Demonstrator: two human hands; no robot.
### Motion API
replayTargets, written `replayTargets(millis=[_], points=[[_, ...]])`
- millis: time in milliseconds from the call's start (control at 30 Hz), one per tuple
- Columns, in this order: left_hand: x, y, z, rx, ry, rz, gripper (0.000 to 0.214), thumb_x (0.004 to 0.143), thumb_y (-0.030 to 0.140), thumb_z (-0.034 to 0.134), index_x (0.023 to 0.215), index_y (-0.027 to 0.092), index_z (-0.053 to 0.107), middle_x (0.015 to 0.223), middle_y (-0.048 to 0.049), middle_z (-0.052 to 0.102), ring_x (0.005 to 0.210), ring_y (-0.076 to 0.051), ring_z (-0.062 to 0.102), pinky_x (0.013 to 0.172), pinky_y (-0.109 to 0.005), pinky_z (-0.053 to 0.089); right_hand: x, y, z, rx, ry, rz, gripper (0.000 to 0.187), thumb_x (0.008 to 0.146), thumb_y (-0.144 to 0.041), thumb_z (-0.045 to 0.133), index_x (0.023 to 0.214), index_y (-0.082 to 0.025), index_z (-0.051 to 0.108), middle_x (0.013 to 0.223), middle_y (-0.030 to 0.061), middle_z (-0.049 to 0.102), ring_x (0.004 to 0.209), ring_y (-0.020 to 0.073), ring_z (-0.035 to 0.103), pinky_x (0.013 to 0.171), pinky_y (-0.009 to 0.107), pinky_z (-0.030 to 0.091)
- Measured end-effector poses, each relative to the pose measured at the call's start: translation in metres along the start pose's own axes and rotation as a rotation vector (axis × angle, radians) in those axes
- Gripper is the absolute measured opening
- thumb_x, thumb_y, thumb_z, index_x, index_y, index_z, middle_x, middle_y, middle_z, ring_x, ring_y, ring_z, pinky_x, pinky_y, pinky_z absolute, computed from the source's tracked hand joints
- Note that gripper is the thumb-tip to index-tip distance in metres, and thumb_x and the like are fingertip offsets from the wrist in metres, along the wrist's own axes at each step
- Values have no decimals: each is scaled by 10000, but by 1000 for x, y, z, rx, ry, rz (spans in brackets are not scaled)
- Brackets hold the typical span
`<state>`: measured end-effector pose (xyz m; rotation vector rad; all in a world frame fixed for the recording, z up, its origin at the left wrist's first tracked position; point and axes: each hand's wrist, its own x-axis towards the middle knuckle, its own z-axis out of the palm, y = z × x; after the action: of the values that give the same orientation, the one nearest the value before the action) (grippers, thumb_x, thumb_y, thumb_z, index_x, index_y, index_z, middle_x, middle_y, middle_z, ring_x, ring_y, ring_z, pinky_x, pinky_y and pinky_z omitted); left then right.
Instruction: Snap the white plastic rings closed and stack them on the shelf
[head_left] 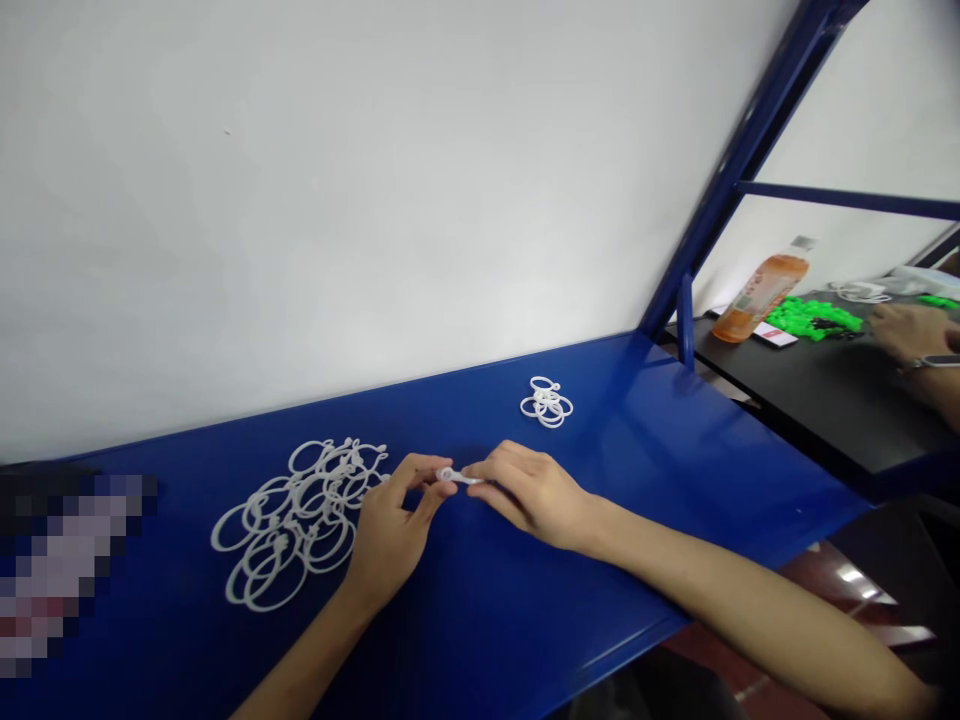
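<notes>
Between my two hands, above the blue table, is a white plastic ring with a small loop at its left end, seen nearly edge-on. My left hand pinches the loop end between thumb and index finger. The other end is gripped by the thumb and fingers of my right hand, which hide part of it. Left of my left hand lies a loose pile of several white rings, each with a small loop on its rim. A smaller cluster of white rings sits beyond my right hand.
The blue table runs along a white wall. A blue metal frame rises at the right. Past it, a black table holds a tilted bottle, green pieces and another person's hand. A pixelated patch covers the far left.
</notes>
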<state>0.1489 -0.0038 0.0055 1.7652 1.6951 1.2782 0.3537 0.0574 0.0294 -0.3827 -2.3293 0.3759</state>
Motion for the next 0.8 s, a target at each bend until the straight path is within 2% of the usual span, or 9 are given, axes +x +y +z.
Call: replayTargets(millis=[100,267,433,600,700,800], points=[[-1,0,-1,-17,-12,25,323,880,552,608,945,245,686,827,8,769,776,-174,735,707,-267,561,-2,-1,0,62,53,57,160,1034,-248,492,1121,-170,601,947,72,706,805,153,665,721,266,554],[-5,0,-3,-29,-26,61,282,895,509,607,984,253,685,745,33,755,709,-159,729,695,-265,560,-2,3,1,172,-62,77,150,1027,-240,493,1027,-171,626,907,65,705,782,155,665,699,261,542],[-6,-4,-6,-46,-108,131,221,934,405,571,831,257,698,659,50,713,629,-129,690,631,-232,532,-2,1,0,228,-150,52,181,1038,-251,471,1022,-175,634,902,62,693,800,153,650,723,262,537],[-6,-2,-8,6,-139,179,214,943,344,570,786,250,682,663,59,696,622,-112,666,629,-222,515,-2,4,0,213,-155,37,185,1033,-234,478,1022,-152,643,910,73,699,812,160,644,730,268,535],[-4,1,-7,77,-71,284,167,946,313,579,831,241,677,734,38,711,670,-117,664,660,-231,517,-1,10,0,205,-130,29,169,1028,-230,493,1039,-158,645,930,70,700,847,165,643,772,285,542],[-4,2,-4,177,-28,458,92,943,259,596,890,232,667,795,12,719,749,-137,652,742,-268,521,0,15,-1,177,-146,35,161,1023,-246,504,1046,-172,646,976,77,675,906,175,636,826,314,548]])
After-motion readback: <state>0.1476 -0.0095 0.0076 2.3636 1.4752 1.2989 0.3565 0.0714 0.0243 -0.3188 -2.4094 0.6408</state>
